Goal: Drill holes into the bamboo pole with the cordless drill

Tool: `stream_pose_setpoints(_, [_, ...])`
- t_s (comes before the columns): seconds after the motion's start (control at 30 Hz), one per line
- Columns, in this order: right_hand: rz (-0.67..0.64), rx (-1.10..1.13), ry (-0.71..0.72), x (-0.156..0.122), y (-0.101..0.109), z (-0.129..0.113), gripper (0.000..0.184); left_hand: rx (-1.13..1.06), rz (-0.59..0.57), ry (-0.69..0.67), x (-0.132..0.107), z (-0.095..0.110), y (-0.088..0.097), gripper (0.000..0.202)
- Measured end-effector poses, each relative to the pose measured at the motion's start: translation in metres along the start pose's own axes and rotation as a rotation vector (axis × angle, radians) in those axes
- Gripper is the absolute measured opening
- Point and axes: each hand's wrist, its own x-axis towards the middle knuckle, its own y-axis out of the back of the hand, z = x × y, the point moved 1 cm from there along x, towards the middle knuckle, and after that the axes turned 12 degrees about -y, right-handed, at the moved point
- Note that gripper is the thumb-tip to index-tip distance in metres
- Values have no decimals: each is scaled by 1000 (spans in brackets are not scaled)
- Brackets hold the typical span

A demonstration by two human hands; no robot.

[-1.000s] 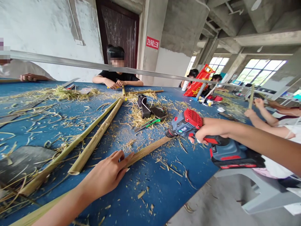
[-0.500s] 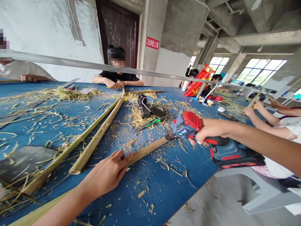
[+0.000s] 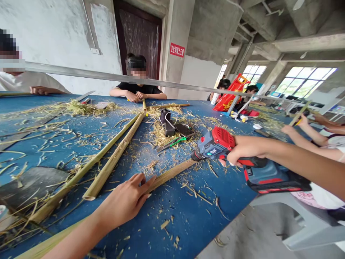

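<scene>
Head view: grips a drill [image 3: 214,144] by its handle with the right hand [image 3: 246,146], fingers curled around it. Points the chuck down and leftward at the far end of a bamboo pole [image 3: 174,173]; cannot tell the depth of any bit in the wood. Grasps the near part of the same pole with the left hand [image 3: 129,199], fingers laid over the top and thumb along the near side; cannot tell the firmness of that hold. Has the pole lying on a blue table [image 3: 194,207], slanting from the left hand away to the right, up to the drill.

Beyond the pole, shows a green-handled tool [image 3: 178,141] just beside a black box [image 3: 169,127], amid dry shavings [image 3: 159,135]. To the left of the left hand, has two longer poles [image 3: 115,162] slanting away, close together at their far ends. Farther left, shows a dark slab [image 3: 35,183] partly covered by loose strips. Under the left forearm, shows part of another pale pole [image 3: 54,240].

Across the table, shows a person in a black shirt [image 3: 138,89] with both hands at a short bamboo piece [image 3: 145,105]. Toward the right, shows a red bag [image 3: 229,96] and, lower down, a grey stool [image 3: 304,223].
</scene>
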Motion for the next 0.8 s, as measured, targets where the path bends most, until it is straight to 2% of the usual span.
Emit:
stream_pose_setpoints(0.3, [-17,-22,19,0,0,2,17,-12,2,-12,3,-2,0,43])
stream_pose_setpoints(0.47, [48,-96,-40,-4,-2,-11,8,4,-12,-11,3,-2,-2,43])
stream_pose_setpoints(0.63, [35,-153,-89,-5,-1,-26,4,29,-19,-6,2,-2,-3,42])
stream_pose_setpoints(0.8, [17,-151,-115,-2,5,-27,3,34,-3,-7,3,-1,-1,41])
